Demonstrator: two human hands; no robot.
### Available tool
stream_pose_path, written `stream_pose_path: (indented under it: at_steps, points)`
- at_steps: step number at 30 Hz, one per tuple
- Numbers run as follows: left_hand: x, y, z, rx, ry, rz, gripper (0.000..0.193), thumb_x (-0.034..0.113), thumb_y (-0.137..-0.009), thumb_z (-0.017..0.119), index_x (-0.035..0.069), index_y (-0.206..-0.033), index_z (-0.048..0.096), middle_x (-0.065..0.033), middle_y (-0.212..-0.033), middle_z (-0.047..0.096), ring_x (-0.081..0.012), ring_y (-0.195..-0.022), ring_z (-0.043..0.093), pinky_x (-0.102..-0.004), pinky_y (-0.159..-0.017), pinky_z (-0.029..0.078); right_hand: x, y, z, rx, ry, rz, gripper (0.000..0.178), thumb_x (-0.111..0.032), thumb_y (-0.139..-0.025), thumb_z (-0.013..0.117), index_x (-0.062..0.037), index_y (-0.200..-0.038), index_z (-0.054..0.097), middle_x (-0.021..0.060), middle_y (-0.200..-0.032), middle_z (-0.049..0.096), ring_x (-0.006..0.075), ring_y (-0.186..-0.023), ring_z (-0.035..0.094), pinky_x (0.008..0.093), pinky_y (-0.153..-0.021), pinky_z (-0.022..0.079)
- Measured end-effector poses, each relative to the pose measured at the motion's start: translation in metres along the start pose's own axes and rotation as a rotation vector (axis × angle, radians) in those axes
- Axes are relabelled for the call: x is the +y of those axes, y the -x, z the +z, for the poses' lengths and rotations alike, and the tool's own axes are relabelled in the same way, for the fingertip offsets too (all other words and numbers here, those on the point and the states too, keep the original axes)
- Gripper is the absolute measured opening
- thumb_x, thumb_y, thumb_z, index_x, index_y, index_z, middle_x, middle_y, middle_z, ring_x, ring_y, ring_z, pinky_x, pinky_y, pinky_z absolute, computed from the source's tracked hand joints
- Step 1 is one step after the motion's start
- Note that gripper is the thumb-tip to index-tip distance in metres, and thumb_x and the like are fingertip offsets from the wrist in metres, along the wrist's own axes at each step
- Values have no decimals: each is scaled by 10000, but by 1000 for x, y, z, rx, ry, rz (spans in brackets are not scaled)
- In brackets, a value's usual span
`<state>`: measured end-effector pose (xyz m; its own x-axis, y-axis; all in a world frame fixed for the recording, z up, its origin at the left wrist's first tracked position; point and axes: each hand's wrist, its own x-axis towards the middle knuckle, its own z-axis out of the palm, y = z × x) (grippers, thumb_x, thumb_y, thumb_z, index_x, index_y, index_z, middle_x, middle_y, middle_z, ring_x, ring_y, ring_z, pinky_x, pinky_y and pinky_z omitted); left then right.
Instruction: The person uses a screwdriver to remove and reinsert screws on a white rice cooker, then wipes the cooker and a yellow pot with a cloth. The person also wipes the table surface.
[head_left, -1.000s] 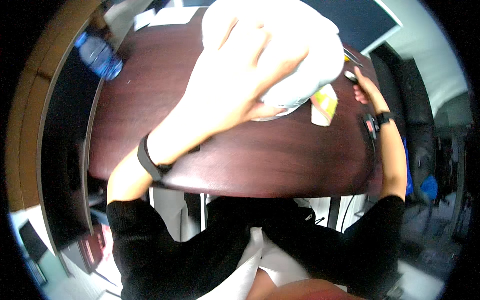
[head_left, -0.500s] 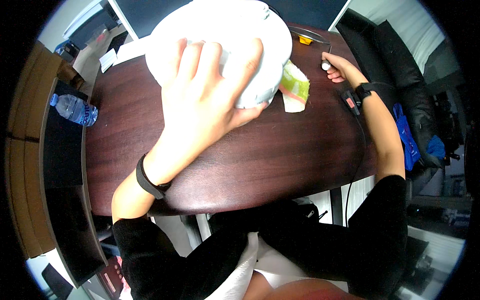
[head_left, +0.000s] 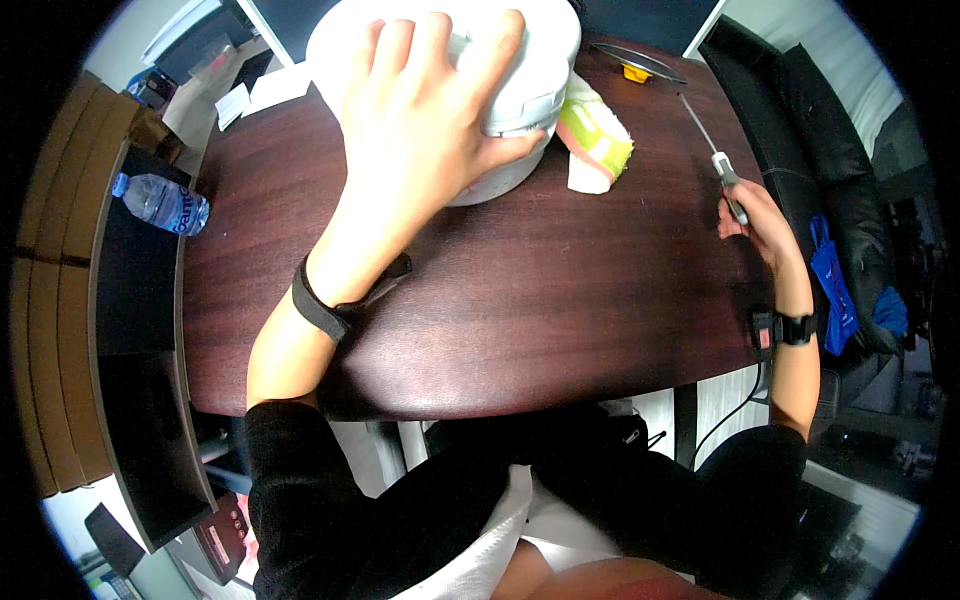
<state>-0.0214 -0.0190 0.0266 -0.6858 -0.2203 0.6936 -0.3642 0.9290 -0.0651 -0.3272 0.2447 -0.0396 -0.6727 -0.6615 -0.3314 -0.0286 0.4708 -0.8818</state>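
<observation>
A large white rounded appliance (head_left: 540, 60), much like a rice cooker, stands at the far middle of the table and is partly cut off by the upper edge. My left hand (head_left: 425, 100) lies over it, fingers spread across its top and thumb hooked at its near side. On the right, my right hand (head_left: 762, 215) has its fingers curled around the handle of a screwdriver (head_left: 722, 165). Its thin metal shaft points away from me, and the handle is white and grey. Beside the appliance lies a crumpled green, white and pink cloth (head_left: 600, 140).
A thin dark disc with a yellow part (head_left: 636, 74) sits behind the cloth. White papers (head_left: 278, 88) lie at the far left. A water bottle (head_left: 165, 205) rests by the table's left edge, above a dark shelf (head_left: 140, 300). A black sofa (head_left: 800, 130) stands right.
My right hand has come nearer and further right with the screwdriver, whose shaft now shows plainly. The appliance has tilted away under my left hand, and the view has shifted slightly.
</observation>
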Motion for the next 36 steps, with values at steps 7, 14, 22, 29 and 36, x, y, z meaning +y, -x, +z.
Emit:
stream_pose_path:
  at_steps: [7, 14, 22, 29, 36]
  points:
    - [-4, -14, 9, -19, -90, 12, 862, 457, -635, 808, 156, -1380, 493, -177, -1143, 527, -354, -1064, 535, -498, -873, 447, -21, 60, 56, -288, -116, -171, 198, -75, -857, 577, -58, -1039, 503, 1, -691, 489, 88, -440, 501, 235, -380, 418]
    - [-22, -15, 15, 72, -103, 172, 858, 452, -592, 832, 289, -1370, 512, -128, -1071, 601, -296, -1043, 591, -483, -967, 422, -35, 74, 106, -502, -112, -248, 155, -182, -969, 547, -35, -964, 498, 1, -675, 522, 83, -446, 502, 231, -408, 400]
    - [-19, -14, 15, 66, -101, 146, 838, 415, -589, 846, 299, -1353, 521, -119, -1072, 616, -289, -1080, 599, -502, -999, 414, -30, 70, 129, -563, -290, -144, 222, -213, -1020, 445, -8, -995, 529, 22, -712, 522, 70, -448, 453, 224, -392, 357]
    - [-20, -16, 15, 67, -80, 172, 786, 409, -580, 835, 234, -1292, 555, -114, -1016, 588, -292, -994, 587, -444, -901, 460, -27, 76, 140, -564, -365, -126, 234, -237, -1026, 438, -20, -996, 519, 12, -695, 497, 53, -438, 406, 218, -384, 304]
    - [-13, -16, 2, -47, 14, 96, 783, 384, -619, 810, 131, -1318, 564, -152, -1037, 555, -328, -1003, 541, -429, -851, 474, -23, 82, 147, -562, -419, -100, 239, -268, -1031, 422, -40, -1026, 495, 8, -688, 486, 52, -428, 394, 216, -376, 289]
